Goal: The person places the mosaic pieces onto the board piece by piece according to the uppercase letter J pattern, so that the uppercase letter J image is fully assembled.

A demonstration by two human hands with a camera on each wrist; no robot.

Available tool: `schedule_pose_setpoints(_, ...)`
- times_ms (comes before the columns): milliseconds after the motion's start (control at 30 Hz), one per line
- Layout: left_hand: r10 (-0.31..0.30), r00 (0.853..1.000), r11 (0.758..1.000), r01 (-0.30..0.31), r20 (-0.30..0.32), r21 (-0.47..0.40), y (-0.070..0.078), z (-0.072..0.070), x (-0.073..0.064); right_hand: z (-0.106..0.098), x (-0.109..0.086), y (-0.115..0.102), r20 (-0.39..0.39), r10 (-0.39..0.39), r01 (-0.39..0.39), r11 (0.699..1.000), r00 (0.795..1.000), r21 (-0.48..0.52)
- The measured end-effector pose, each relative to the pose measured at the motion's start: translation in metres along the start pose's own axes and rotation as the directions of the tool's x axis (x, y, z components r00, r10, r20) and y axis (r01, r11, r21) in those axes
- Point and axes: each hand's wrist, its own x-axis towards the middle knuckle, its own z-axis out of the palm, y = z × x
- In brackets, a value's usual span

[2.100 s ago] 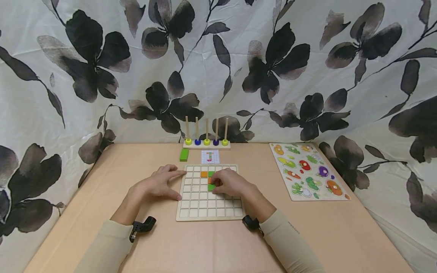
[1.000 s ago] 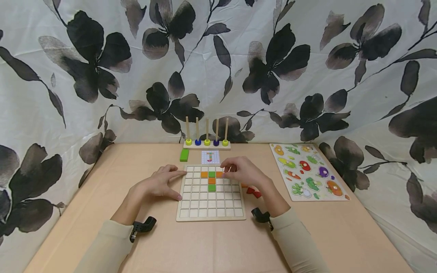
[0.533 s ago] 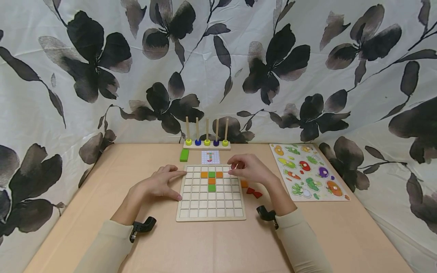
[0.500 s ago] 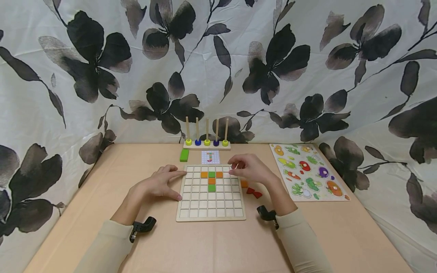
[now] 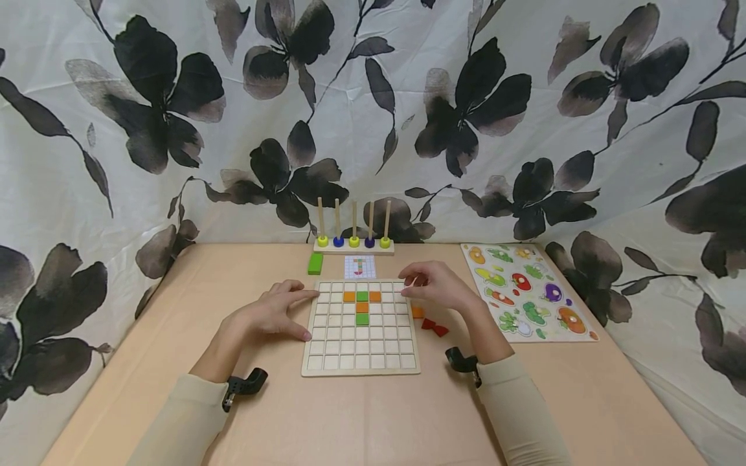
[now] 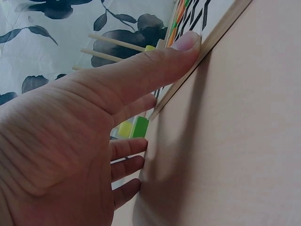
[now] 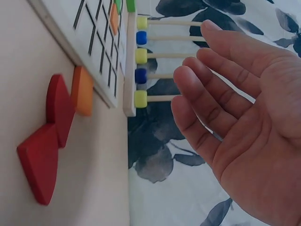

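A wooden grid board [image 5: 361, 364] lies on the table. Set in its cells are an orange square [image 5: 375, 296], two more orange ones, and two green squares [image 5: 362, 319], in a T shape. My left hand [image 5: 274, 312] rests along the board's left edge; in the left wrist view, the thumb of that hand [image 6: 89, 127] touches the board's rim [image 6: 218, 42]. Above the board's far right corner hovers my right hand [image 5: 437, 285], its fingers loosely bent; the right wrist view shows this hand [image 7: 254, 108] holding nothing. Two red pieces [image 7: 40, 162] and an orange block [image 7: 83, 92] lie beside the board.
Behind the board lie a pattern card [image 5: 359, 266] and a green block [image 5: 315, 263]. A peg stand [image 5: 353, 249] with yellow and blue beads stands at the back edge. On the right lies a vegetable puzzle board [image 5: 527, 294]; floral cloth [image 5: 373, 129] hangs behind the table.
My right hand has lifted off the coloured squares and drawn to the right, uncovering the orange square at the row's right end and the loose pieces beside the board. The left hand stays put.
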Motion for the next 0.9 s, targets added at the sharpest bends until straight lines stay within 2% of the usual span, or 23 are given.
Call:
schedule_pose_setpoints(467, 0.006, 1.0, 1.0, -0.006, 0.0, 0.013, 0.001, -0.002, 0.001, -0.002, -0.005, 0.02, 0.061, 0.122, -0.124, 0.992, 0.991, 0.017)
schedule_pose_setpoints(700, 0.002, 1.0, 1.0, -0.002, 0.003, 0.003, 0.0, -0.002, 0.0, 0.0, -0.005, 0.034, 0.134, 0.09, -0.094, 0.995, 0.987, 0.026)
schedule_pose_setpoints(900, 0.003, 1.0, 1.0, -0.003, 0.0, 0.007, 0.0, -0.001, 0.0, 0.003, -0.004, 0.042, 0.171, 0.11, -0.119, 0.992, 0.979, 0.045)
